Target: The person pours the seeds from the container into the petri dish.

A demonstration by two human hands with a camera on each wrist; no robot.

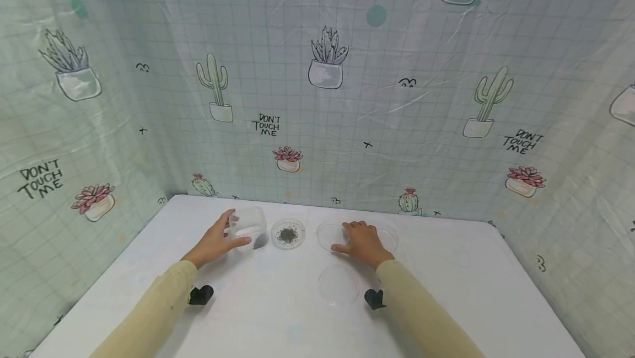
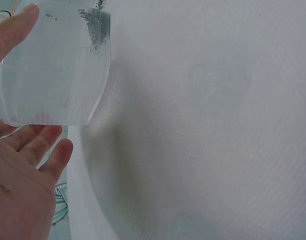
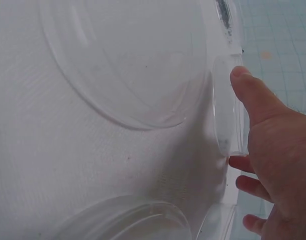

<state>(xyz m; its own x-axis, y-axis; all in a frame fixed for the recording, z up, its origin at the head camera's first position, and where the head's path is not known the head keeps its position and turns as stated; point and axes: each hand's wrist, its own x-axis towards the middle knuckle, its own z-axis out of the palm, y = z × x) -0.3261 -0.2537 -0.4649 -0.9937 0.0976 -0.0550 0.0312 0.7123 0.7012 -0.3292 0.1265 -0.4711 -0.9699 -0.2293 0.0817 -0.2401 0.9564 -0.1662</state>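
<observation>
My left hand [image 1: 218, 243] is round a clear plastic container [image 1: 248, 223], thumb on its near side and fingers at the far side. Dark granules show at the container's lower corner in the left wrist view. To its right stands a clear petri dish of dark granules [image 1: 288, 234]. My right hand [image 1: 364, 245] holds another clear petri dish [image 3: 225, 105] at its edge, thumb on one side and a fingertip at the opposite rim. A further clear dish [image 1: 391, 239] lies partly hidden behind this hand.
A large clear round dish or lid [image 1: 339, 285] lies nearer on the white table [image 1: 278, 314]. Dark heart-shaped pieces show beside the left sleeve [image 1: 163, 292] and right sleeve [image 1: 421, 303]. A cactus-print curtain [image 1: 327, 115] borders the table at the back and sides.
</observation>
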